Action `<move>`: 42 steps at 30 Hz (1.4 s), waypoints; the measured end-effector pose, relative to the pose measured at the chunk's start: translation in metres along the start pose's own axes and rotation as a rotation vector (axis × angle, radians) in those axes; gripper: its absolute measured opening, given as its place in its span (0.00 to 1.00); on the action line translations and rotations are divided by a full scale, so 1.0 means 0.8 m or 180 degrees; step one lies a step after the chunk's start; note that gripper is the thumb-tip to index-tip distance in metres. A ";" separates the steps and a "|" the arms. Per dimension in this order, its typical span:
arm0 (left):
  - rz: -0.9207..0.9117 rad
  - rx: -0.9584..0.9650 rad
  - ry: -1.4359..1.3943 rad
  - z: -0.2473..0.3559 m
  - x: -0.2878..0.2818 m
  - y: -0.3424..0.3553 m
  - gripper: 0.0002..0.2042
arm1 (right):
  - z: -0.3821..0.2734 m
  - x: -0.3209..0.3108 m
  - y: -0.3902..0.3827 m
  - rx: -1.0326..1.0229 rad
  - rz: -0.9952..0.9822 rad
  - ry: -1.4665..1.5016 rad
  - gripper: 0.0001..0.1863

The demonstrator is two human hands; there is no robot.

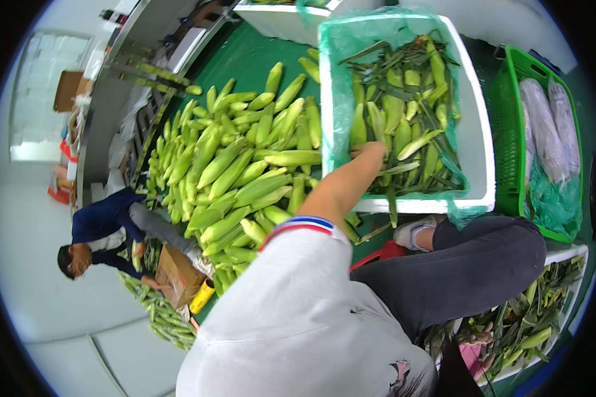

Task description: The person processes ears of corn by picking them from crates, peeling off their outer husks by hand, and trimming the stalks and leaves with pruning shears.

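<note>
My left hand (pixel 369 153) reaches over the near left side of a white foam box (pixel 475 132) lined with green plastic film (pixel 341 73). It is among ears of corn in green husks (pixel 394 112) and loose leaves inside the box; its fingers are mostly hidden. Low on the right, beside my bent leg, my right hand (pixel 478 339) is closed around something pink (pixel 470 360), only partly visible. Next to that hand, a second white box (pixel 579 255) holds more husks and leaves (pixel 533 337).
A large heap of husked corn (pixel 232 165) covers the green floor on the left. Beyond it a person in a dark blue jacket (pixel 102 218) bends by a cardboard box (pixel 179 271). A green crate (pixel 510 139) with wrapped rolls (pixel 543 126) stands right of the foam box.
</note>
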State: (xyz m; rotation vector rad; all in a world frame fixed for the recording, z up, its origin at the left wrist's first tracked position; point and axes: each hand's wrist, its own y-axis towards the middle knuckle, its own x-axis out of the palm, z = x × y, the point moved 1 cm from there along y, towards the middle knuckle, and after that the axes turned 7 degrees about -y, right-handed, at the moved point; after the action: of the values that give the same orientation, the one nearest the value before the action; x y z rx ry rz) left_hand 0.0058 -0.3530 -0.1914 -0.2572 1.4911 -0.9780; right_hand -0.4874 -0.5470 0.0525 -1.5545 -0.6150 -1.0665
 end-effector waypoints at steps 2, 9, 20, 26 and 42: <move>0.1042 -0.0175 -0.0096 0.005 0.020 0.048 0.36 | 0.004 0.001 0.004 -0.0026 -0.0036 -0.0039 0.44; 0.1295 0.1515 0.1016 -0.033 0.027 0.002 0.22 | 0.012 0.004 -0.025 -0.0461 -0.0287 -0.0093 0.44; -0.3134 0.3490 -0.0688 0.023 -0.091 -0.187 0.33 | 0.029 0.023 -0.051 -0.0583 -0.1150 -0.0169 0.44; -0.6305 0.1809 -0.0003 -0.034 -0.150 -0.378 0.35 | -0.010 0.076 -0.044 -0.0665 0.0156 -0.3775 0.36; -0.5594 0.2088 0.3550 -0.148 -0.059 -0.599 0.40 | -0.116 0.019 -0.106 -0.2793 0.1462 -0.5967 0.28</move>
State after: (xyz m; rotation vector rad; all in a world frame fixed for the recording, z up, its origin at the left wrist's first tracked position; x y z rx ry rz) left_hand -0.2746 -0.5660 0.1581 -0.6058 1.4995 -3.3420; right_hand -0.5799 -0.6151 0.1066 -3.0385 -0.8729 0.9828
